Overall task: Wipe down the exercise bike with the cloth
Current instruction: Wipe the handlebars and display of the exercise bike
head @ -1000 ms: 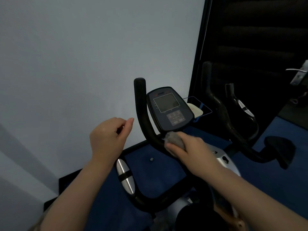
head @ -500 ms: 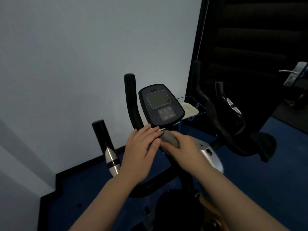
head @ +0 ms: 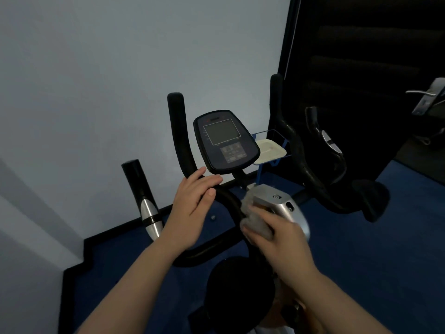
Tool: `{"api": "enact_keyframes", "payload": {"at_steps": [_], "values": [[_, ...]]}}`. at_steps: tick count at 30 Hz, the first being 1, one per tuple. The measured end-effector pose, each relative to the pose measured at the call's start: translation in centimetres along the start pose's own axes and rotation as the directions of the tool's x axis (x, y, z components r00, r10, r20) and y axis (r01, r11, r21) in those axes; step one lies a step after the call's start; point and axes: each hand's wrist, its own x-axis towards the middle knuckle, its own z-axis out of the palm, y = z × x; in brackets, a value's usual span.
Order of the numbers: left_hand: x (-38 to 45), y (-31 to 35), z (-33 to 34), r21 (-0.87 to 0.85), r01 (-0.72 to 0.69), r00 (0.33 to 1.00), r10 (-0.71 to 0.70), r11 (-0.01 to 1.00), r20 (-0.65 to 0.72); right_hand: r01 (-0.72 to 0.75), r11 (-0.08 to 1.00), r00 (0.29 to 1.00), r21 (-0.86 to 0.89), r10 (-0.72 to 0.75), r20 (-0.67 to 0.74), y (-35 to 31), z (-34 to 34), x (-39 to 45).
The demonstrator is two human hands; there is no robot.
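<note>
Head view: left hand [head: 192, 208] rests flat-fingered on the handlebar [head: 179, 141] for steadying, while right hand [head: 277, 239] clutches the cloth [head: 255, 221] against the bike's silver housing [head: 279, 201].

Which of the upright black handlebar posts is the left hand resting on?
The tall curved post just left of the console; the left hand lies on its lower bend.

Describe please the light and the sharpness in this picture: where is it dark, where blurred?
Head view: dim overall, the wall pale and evenly lit, the right background nearly black. The right hand and cloth are slightly smeared; the console stays fairly sharp. Straight edges bend near the borders, wide-angle distortion.
</note>
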Motion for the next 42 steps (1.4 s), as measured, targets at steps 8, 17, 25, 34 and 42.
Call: {"api": "enact_keyframes", "payload": {"at_steps": [8,17,25,34,42], "values": [[0.0,0.3,0.1,0.000,-0.006,1.000,0.006,1.000,-0.007,-0.024,0.994,0.997,0.108,0.033,-0.077,-1.7,0.4,4.8],[0.1,0.2,-0.2,-0.028,0.002,1.000,-0.003,1.000,-0.014,-0.072,0.997,0.994,0.016,0.074,-0.080,-0.6,-0.2,3.5],[-0.2,0.2,0.1,-0.085,0.022,1.000,-0.023,0.996,-0.007,-0.080,0.995,0.993,-0.054,0.075,-0.087,-0.6,2.1,2.9],[0.0,-0.3,0.2,-0.056,-0.029,0.999,0.028,0.998,-0.021,-0.105,0.993,0.978,0.052,0.113,-0.174,-1.0,1.9,3.1],[0.3,-0.7,0.1,-0.059,-0.022,1.000,0.021,0.998,-0.022,-0.108,0.994,0.982,-0.011,0.105,-0.155,0.5,-0.8,1.1]]}}
